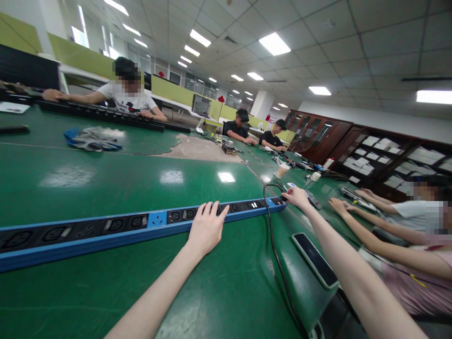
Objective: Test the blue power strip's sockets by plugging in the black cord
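A long blue power strip (pixel 116 228) with black sockets lies across the green table (pixel 106 183). My left hand (pixel 206 226) rests flat on the strip near its middle, fingers stretched over the sockets. My right hand (pixel 296 195) touches the strip's right end, fingers curled at the spot where a black cable (pixel 273 245) leaves it; what the fingers hold is hidden. The cable runs down toward the table's near edge.
A dark phone (pixel 314 259) lies right of the cable. A person's two arms (pixel 370 221) reach over the table at the right. Across the table another person (pixel 123 96) handles a black power strip (pixel 106 115). Blue-and-white cloth (pixel 92 139) lies at left; small items clutter the far right.
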Action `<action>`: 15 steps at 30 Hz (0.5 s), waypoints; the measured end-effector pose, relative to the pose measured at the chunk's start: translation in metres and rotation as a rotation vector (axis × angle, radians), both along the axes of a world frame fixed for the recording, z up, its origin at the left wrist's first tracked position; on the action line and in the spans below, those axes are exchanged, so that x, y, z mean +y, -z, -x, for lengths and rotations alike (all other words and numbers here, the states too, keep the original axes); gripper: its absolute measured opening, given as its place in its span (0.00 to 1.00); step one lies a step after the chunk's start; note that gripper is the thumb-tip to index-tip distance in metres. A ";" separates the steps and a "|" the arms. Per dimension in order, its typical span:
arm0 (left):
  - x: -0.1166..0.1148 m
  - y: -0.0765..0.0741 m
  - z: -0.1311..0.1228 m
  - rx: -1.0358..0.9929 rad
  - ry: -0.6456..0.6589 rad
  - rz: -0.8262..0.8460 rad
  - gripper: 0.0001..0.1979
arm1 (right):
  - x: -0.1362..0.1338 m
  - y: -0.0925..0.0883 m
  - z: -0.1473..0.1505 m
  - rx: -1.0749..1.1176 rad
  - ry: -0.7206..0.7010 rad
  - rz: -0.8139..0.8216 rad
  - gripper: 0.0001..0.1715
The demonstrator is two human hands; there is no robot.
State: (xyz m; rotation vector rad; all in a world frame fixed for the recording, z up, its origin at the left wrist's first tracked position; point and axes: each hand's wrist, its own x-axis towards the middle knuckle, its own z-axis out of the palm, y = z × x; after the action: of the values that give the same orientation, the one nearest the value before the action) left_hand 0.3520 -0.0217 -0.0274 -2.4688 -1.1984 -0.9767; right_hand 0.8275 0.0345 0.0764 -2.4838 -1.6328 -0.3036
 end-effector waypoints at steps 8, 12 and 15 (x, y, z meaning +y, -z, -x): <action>0.000 -0.001 0.000 -0.006 0.004 0.005 0.28 | 0.004 0.007 0.002 -0.066 0.001 -0.016 0.17; 0.000 -0.002 0.000 0.003 0.004 0.006 0.28 | 0.010 0.005 0.003 -0.088 0.004 0.030 0.17; 0.000 -0.002 0.000 0.000 0.005 0.007 0.28 | 0.017 -0.005 0.002 -0.071 -0.020 0.170 0.15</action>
State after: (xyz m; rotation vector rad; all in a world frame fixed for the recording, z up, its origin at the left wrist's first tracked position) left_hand 0.3517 -0.0218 -0.0257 -2.4777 -1.1983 -0.9750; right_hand 0.8254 0.0513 0.0812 -2.6054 -1.7794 -0.2643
